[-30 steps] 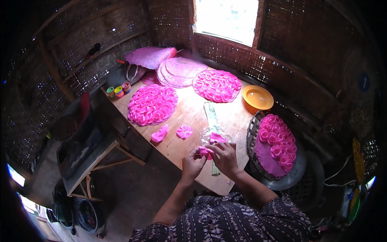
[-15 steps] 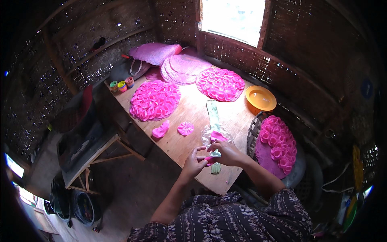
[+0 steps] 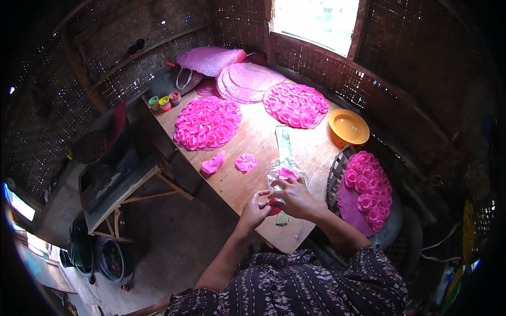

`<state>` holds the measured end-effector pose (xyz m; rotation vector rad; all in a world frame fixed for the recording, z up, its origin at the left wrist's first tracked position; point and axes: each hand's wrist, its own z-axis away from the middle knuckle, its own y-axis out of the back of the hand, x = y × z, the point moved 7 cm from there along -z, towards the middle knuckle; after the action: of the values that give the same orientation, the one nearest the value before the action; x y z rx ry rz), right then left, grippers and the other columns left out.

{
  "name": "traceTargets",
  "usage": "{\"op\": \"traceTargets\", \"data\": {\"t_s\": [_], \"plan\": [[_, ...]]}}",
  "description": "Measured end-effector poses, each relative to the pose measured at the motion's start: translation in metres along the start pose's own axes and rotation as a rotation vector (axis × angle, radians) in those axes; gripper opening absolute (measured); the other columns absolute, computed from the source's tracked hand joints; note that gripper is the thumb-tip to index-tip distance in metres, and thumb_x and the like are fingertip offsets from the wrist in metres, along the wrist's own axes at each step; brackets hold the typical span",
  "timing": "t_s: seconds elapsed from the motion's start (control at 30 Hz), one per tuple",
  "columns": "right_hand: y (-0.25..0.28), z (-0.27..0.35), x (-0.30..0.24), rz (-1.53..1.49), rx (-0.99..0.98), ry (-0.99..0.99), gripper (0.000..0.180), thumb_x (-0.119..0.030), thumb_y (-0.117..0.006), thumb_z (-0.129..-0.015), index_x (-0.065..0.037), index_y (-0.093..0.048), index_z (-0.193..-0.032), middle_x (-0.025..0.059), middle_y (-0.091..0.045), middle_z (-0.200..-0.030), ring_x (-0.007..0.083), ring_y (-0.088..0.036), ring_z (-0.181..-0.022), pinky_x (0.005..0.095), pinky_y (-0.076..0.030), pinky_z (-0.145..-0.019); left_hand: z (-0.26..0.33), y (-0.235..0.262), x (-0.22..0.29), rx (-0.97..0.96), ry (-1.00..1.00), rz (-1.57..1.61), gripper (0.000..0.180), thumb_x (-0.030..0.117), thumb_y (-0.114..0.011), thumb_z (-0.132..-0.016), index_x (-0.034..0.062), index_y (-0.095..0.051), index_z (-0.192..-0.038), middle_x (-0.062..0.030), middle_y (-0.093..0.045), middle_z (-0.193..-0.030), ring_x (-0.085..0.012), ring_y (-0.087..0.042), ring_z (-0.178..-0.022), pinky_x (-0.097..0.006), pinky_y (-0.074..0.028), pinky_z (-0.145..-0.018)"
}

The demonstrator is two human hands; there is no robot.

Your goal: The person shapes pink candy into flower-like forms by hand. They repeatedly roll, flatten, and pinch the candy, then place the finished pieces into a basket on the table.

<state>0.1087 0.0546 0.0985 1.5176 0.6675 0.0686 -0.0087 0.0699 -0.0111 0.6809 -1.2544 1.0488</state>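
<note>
Over the near end of the wooden table [image 3: 254, 199], my left hand [image 3: 254, 211] pinches a small pinkish-red piece [image 3: 274, 206], thin and curved like a petal. My right hand [image 3: 296, 200] has its curled fingers at the piece's other side, thumb and forefinger against it. Just beyond the right fingers lies a crumpled clear plastic bag [image 3: 272, 169] with a pink piece [image 3: 286, 173] on or in it. A pale green folded strip [image 3: 283, 141] runs under the bag and hands. Left of these lie a ruffled pink rosette [image 3: 246, 162] and a loose pink petal piece [image 3: 213, 163].
Two round pink ruffled mats [image 3: 207, 122] [image 3: 295, 105] lie farther back, beside stacked pink discs [image 3: 250, 82]. Three small coloured cups [image 3: 165, 102] stand at the left edge. On the right are an orange basin [image 3: 348, 126] and a basket [image 3: 336, 176] with a partly covered mat [image 3: 356, 210].
The piece between my hands has turned and now shows a rounder, redder face. My right hand has lifted slightly with its fingers more arched. The view has shifted a little.
</note>
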Motion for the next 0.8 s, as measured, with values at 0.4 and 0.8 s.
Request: {"op": "traceTargets", "data": {"t_s": [0.4,0.8], "plan": [[0.0,0.008,-0.006,0.187,0.202,-0.081,0.035,-0.009,-0.058,-0.08,-0.021,-0.075,-0.107,0.0081,-0.046,-0.143,0.0273,-0.046,-0.116,0.0415,-0.032,-0.097,-0.015,0.024,-0.023,0.131,0.104,0.453,0.048,0.023,-0.043,-0.099,0.0036,-0.028,-0.14,-0.024,-0.06,-0.117,-0.0294,-0.066,-0.101,-0.04,-0.055,-0.091],[-0.045,-0.012,0.0,0.187,0.306,0.022,0.026,-0.014,-0.065,-0.082,-0.018,-0.073,-0.107,0.0088,-0.045,-0.145,0.031,-0.048,-0.114,0.0442,-0.037,-0.095,-0.015,0.038,-0.024,-0.075,0.187,0.786,0.07,0.04,-0.042,-0.099,0.0165,-0.005,-0.153,-0.0209,-0.061,-0.117,-0.0266,-0.063,-0.103,-0.038,-0.048,-0.095]]}}
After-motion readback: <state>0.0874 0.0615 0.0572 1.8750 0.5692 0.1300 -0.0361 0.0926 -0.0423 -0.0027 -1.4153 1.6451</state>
